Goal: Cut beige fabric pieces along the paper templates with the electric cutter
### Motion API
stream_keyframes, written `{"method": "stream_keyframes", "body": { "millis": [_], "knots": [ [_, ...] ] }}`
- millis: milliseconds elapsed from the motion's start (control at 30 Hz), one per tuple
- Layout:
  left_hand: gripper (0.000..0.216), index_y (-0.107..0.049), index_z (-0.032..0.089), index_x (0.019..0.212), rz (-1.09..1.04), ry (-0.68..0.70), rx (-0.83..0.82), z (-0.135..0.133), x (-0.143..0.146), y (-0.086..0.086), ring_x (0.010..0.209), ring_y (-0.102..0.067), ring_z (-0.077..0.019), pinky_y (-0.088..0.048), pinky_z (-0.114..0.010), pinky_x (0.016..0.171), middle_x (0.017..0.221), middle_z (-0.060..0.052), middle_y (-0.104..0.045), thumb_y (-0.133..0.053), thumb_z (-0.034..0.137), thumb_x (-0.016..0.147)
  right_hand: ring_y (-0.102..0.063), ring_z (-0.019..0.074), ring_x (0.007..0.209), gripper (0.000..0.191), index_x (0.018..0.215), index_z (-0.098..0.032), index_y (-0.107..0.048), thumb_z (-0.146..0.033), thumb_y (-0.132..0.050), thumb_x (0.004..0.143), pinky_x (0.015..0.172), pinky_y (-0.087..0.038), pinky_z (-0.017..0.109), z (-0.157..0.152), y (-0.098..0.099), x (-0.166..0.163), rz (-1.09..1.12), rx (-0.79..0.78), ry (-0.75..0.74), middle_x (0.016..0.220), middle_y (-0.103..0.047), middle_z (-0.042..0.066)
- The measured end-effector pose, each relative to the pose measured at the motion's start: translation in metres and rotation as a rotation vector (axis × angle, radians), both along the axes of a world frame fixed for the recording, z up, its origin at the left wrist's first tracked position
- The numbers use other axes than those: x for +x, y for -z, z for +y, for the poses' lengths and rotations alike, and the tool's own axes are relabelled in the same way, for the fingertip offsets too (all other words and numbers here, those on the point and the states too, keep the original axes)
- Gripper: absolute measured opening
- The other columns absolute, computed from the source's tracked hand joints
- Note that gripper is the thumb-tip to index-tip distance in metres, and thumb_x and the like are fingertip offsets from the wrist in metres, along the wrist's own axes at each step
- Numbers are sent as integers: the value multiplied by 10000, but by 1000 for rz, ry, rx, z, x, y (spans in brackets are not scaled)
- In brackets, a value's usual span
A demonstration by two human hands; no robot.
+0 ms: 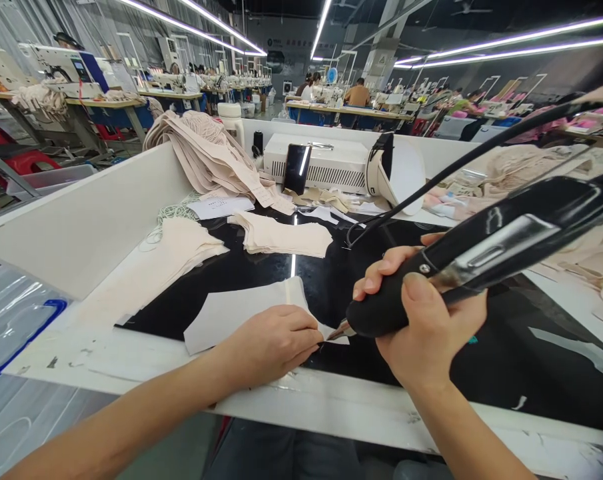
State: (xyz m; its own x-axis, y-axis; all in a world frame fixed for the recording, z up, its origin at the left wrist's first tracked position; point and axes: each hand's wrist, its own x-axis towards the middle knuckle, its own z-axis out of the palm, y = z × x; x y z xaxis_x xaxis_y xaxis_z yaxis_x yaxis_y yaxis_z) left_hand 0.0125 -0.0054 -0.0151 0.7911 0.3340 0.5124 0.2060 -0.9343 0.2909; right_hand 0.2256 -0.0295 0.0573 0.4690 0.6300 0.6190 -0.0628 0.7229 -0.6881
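Note:
A white cut fabric piece (pixel 246 313) with a cream strip along its right part lies on the black glossy work surface (pixel 276 267). My left hand (pixel 276 343) rests on its lower right, fingers bent and closed at the edge; what is under the fingertips is hidden. My right hand (pixel 421 320) is wrapped round a black corded hand cutter (pixel 461 247) with a pointed metal tip. That tip meets the fabric's corner just right of my left fingertips. Behind lie a stack of cream fabric pieces (pixel 286 237) and, at left, another cream stack (pixel 176 250).
A long pile of beige fabric (pixel 206 153) leans over the table's left wall (pixel 91 227). At the back stand a phone (pixel 297 168), a white vented box (pixel 326 160) and a white bottle (pixel 231 123). The cutter's black cable (pixel 461 157) arcs across the right. Fabric scraps (pixel 576 350) lie right.

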Motion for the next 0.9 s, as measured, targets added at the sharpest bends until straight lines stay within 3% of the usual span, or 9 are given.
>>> {"method": "stream_keyframes", "body": {
  "millis": [200, 533, 900],
  "knots": [
    [224, -891, 164, 1282, -9, 11, 0, 1, 1, 2, 1117, -891, -253, -746, -386, 1081, 1240, -133, -911, -670, 194, 1304, -730, 158, 590, 443, 1267, -327, -712, -450, -1046, 1003, 517, -673, 316, 1, 2, -2, -38, -12, 9, 915, -786, -73],
    [265, -889, 167, 1236, -27, 9, 16, 1, 1, 1, 1102, -882, -249, -736, -372, 1072, 1203, -121, -904, -640, 208, 1318, -719, 167, 574, 519, 1235, -323, -744, -457, -1114, 897, 489, -665, 325, -5, -1, 14, 7, -23, 41, 902, -790, -67],
    [208, -893, 178, 1283, -5, 6, 0, 3, -1, 3, 1135, -889, -257, -743, -383, 1095, 1230, -124, -903, -686, 187, 1292, -704, 159, 581, 530, 1255, -336, -712, -519, -1091, 932, 498, -649, 319, -4, 3, 13, -31, -19, 76, 913, -769, -71]
  ]
}}
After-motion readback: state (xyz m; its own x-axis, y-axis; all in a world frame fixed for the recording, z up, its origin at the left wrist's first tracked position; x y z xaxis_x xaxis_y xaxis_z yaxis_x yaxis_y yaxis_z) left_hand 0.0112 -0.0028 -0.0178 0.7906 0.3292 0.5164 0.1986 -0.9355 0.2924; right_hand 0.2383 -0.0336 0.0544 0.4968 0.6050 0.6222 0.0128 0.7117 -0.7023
